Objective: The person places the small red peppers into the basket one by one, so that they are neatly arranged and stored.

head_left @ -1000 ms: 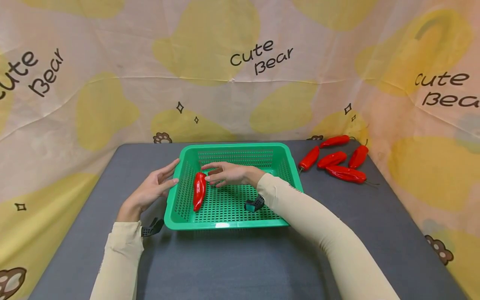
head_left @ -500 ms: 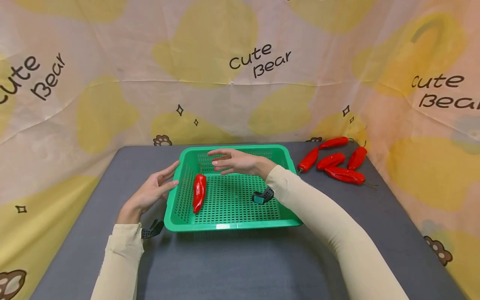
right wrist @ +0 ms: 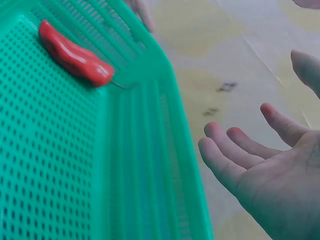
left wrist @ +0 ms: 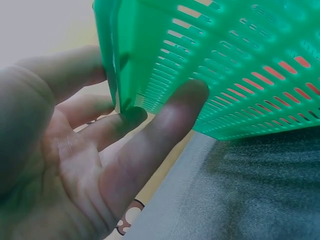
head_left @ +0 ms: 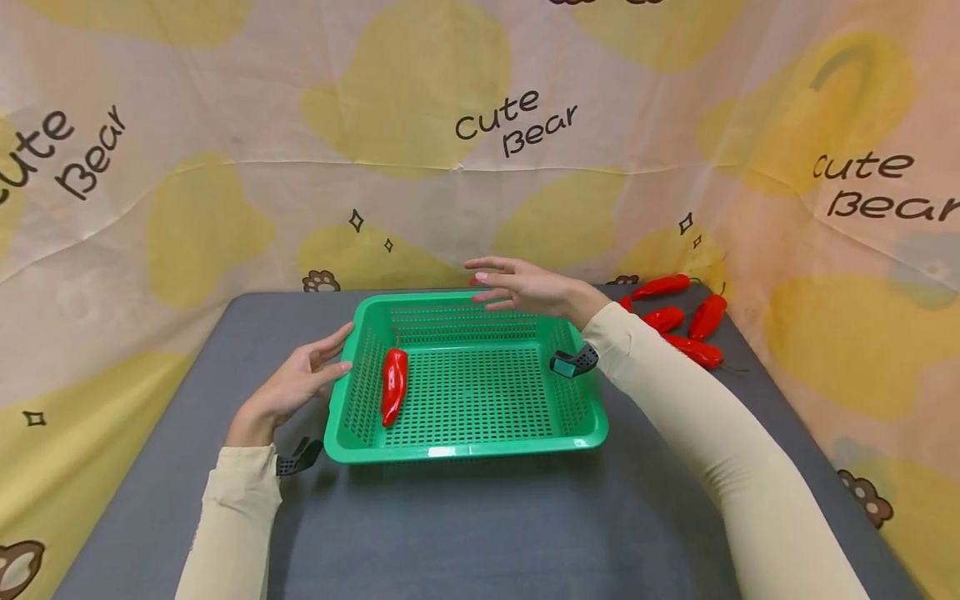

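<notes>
Red chili pepper (head_left: pixel 394 387) lies on the floor of the green plastic basket (head_left: pixel 465 452), near its left wall, the thin stem toward the far left corner and the narrow end toward the near side. Patches of red show through the slotted wall in the left wrist view. At the left rim, the left hand (head_left: pixel 300 379) touches the basket, loosely spread, its thumb against the outer wall and other fingers by the rim; it is not clenched round anything. The right hand (head_left: pixel 536 287) appears across the far rim in the head view, holding nothing, its fingers apart and slightly bent, well away from the pepper. Beyond the right forearm, a group of red chili peppers (head_left: pixel 707 317) lies at the far right of the dark grey table (head_left: pixel 450 533), one of them mostly hidden by the sleeve (head_left: pixel 697 417). Behind hangs a pale cloth (head_left: pixel 420 100) with yellow blotches and "Cute Bear" lettering
</notes>
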{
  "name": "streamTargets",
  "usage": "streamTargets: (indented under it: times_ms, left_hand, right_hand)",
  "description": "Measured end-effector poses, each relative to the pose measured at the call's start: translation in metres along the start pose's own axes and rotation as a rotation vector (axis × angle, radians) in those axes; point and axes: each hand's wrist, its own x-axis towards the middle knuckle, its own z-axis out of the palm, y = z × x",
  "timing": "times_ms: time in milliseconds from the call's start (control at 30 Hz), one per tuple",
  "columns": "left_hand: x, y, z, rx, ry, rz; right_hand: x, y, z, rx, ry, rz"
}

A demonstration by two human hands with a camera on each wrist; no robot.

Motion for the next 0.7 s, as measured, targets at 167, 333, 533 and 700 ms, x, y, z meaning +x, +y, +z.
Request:
streamTargets:
  times_ms: [167,333,533,700]
  left_hand:
    - [0.000,0.001,0.001,0.002,0.003,-0.005]
    - [0.000,0.000,0.001,-0.009,-0.004,-0.007]
    - [0.000,-0.001,0.000,-0.020,-0.009,0.003]
    - [0.000,0.000,0.000,-0.036,-0.024,0.009]
  right_hand:
    - [-0.019,-0.003,-0.021,0.001,0.057,-0.006]
    - [-0.037,-0.002,-0.040,0.008,0.100,-0.016]
    - [-0.056,0.001,-0.066,0.049,0.162,-0.024]
    - [-0.070,0.008,-0.086,0.034,0.202,-0.016]
